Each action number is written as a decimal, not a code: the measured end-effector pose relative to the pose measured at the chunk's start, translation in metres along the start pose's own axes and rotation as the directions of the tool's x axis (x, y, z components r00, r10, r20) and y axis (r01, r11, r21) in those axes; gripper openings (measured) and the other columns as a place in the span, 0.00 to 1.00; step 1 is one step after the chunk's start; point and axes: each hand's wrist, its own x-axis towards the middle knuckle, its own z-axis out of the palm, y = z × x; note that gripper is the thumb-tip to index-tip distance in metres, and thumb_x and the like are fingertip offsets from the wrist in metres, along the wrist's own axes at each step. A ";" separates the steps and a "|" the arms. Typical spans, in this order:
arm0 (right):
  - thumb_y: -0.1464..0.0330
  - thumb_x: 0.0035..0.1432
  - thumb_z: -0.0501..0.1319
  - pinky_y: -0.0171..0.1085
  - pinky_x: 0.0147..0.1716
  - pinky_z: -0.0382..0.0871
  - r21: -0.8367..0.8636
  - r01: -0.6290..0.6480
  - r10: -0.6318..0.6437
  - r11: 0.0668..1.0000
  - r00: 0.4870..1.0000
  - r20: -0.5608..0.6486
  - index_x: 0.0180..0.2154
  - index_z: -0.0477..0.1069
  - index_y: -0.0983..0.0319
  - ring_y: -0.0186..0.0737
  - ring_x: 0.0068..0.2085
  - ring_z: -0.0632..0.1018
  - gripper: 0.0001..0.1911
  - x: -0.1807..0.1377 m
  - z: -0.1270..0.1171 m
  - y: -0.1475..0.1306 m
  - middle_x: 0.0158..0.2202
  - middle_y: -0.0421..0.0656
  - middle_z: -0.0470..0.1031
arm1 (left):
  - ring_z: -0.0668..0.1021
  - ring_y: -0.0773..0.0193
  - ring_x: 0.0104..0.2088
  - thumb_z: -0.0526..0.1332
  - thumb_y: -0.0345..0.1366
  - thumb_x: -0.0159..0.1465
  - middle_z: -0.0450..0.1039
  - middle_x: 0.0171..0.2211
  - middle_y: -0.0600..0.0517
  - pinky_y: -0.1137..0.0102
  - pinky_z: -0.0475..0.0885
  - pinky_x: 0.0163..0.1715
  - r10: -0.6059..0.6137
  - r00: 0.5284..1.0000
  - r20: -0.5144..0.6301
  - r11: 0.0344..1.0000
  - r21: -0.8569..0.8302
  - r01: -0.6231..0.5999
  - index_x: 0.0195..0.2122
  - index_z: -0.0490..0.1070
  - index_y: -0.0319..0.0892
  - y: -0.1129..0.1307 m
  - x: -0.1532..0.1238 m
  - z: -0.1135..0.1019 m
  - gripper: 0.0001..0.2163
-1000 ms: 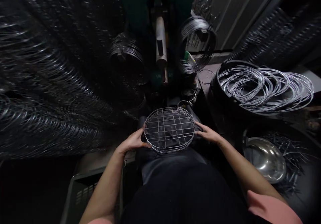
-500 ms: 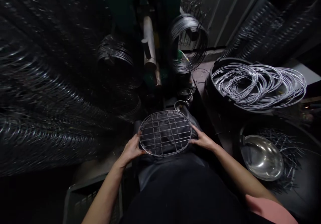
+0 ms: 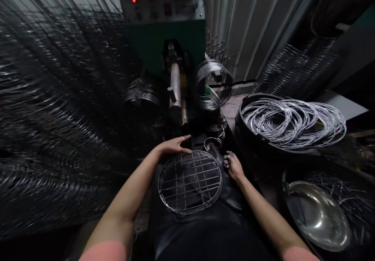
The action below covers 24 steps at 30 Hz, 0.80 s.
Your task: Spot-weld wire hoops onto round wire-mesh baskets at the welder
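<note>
A round wire rack (image 3: 190, 182) with crossed bars lies on my lap, over dark clothing. My left hand (image 3: 174, 146) is at its far rim, fingers stretched and apart, the thumb at or just above the wire. To the right of the rack, and apart from it, is my right hand (image 3: 234, 166) with its fingers curled in; whether anything small is inside them cannot be made out. Just beyond the rack are two small round cups (image 3: 212, 143). A machine with a pale metal arm (image 3: 175, 83) and a green body (image 3: 152, 38) stands ahead.
Wire rings fill a black tub (image 3: 243, 126) on the right. Nearer, a shiny metal bowl (image 3: 320, 214) sits among short wire pieces (image 3: 336, 189). A wire coil (image 3: 213, 83) hangs beside the machine, another coil (image 3: 142, 93) to its left. Stacked wire racks (image 3: 58, 136) crowd the left side.
Both hands have let go of the rack's sides. The left moved to its far rim; the right drew away and curled. The rack now rests on the lap, and the view tilted up.
</note>
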 end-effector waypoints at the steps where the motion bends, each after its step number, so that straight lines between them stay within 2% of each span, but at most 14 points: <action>1: 0.65 0.40 0.62 0.26 0.15 0.50 0.058 -0.029 0.030 0.998 0.999 -0.018 0.37 0.66 0.60 0.28 0.19 0.64 0.18 -0.003 -0.001 0.000 0.23 0.34 0.66 | 0.61 0.48 0.61 0.73 0.47 0.38 0.60 0.60 0.43 0.62 0.54 0.61 -0.019 0.998 0.066 1.000 0.003 0.018 0.54 0.67 0.41 0.004 0.018 0.007 0.40; 3: 0.65 0.39 0.63 0.26 0.14 0.48 0.149 -0.066 0.068 0.987 0.998 -0.012 0.36 0.67 0.61 0.27 0.18 0.62 0.18 -0.013 -0.002 0.001 0.22 0.34 0.66 | 0.62 0.47 0.60 0.73 0.48 0.36 0.66 0.57 0.44 0.61 0.57 0.59 -0.076 0.982 0.174 0.996 -0.038 0.084 0.47 0.72 0.42 0.007 0.043 0.023 0.36; 5: 0.66 0.38 0.65 0.26 0.14 0.49 0.242 -0.083 0.093 0.967 0.995 -0.031 0.36 0.68 0.61 0.27 0.18 0.62 0.19 -0.028 -0.004 0.007 0.22 0.34 0.65 | 0.69 0.47 0.56 0.71 0.53 0.38 0.74 0.49 0.45 0.61 0.63 0.55 -0.124 0.947 0.295 0.984 -0.085 0.156 0.39 0.75 0.42 0.005 0.055 0.039 0.29; 7: 0.66 0.38 0.65 0.26 0.15 0.50 0.308 -0.073 0.101 0.949 0.992 -0.076 0.36 0.68 0.61 0.27 0.18 0.62 0.19 -0.045 -0.007 0.017 0.22 0.34 0.65 | 0.75 0.49 0.48 0.67 0.57 0.42 0.78 0.39 0.46 0.61 0.68 0.49 -0.149 0.888 0.435 0.966 -0.127 0.224 0.33 0.76 0.40 0.002 0.053 0.049 0.26; 9: 0.65 0.38 0.65 0.27 0.15 0.51 0.314 -0.045 0.084 0.948 0.990 -0.112 0.35 0.68 0.60 0.28 0.18 0.62 0.18 -0.062 -0.010 0.028 0.22 0.34 0.65 | 0.77 0.51 0.44 0.65 0.58 0.46 0.79 0.35 0.47 0.61 0.69 0.46 -0.130 0.846 0.517 0.954 -0.168 0.249 0.33 0.76 0.39 0.001 0.042 0.053 0.25; 10: 0.64 0.39 0.65 0.27 0.15 0.52 0.299 -0.033 0.070 0.954 0.991 -0.115 0.35 0.68 0.60 0.28 0.18 0.63 0.17 -0.070 -0.012 0.033 0.22 0.35 0.65 | 0.76 0.51 0.44 0.65 0.56 0.47 0.78 0.36 0.47 0.62 0.69 0.47 -0.105 0.849 0.517 0.954 -0.189 0.233 0.35 0.76 0.39 0.001 0.034 0.052 0.25; 14: 0.61 0.42 0.65 0.28 0.15 0.51 0.221 -0.008 0.028 0.975 0.996 -0.088 0.37 0.68 0.59 0.28 0.17 0.62 0.17 -0.101 -0.015 0.050 0.22 0.34 0.65 | 0.72 0.51 0.52 0.68 0.50 0.46 0.75 0.47 0.49 0.62 0.64 0.53 0.006 0.916 0.402 0.973 -0.213 0.087 0.43 0.74 0.42 0.007 -0.002 0.038 0.25; 18: 0.62 0.43 0.65 0.28 0.14 0.50 0.196 -0.021 0.038 0.980 0.996 -0.083 0.35 0.68 0.59 0.28 0.17 0.61 0.15 -0.131 -0.011 0.060 0.22 0.34 0.64 | 0.67 0.51 0.57 0.72 0.44 0.41 0.69 0.54 0.47 0.62 0.61 0.56 0.114 0.898 0.425 0.985 -0.168 -0.045 0.50 0.70 0.43 0.017 -0.036 0.022 0.33; 24: 0.65 0.44 0.65 0.28 0.14 0.54 0.270 -0.102 0.116 0.957 0.992 -0.038 0.33 0.68 0.60 0.29 0.18 0.63 0.11 -0.170 0.001 0.066 0.22 0.36 0.65 | 0.70 0.52 0.54 0.74 0.36 0.37 0.70 0.52 0.47 0.62 0.63 0.54 0.188 0.885 0.425 0.977 0.012 -0.213 0.52 0.67 0.42 0.032 -0.086 0.009 0.38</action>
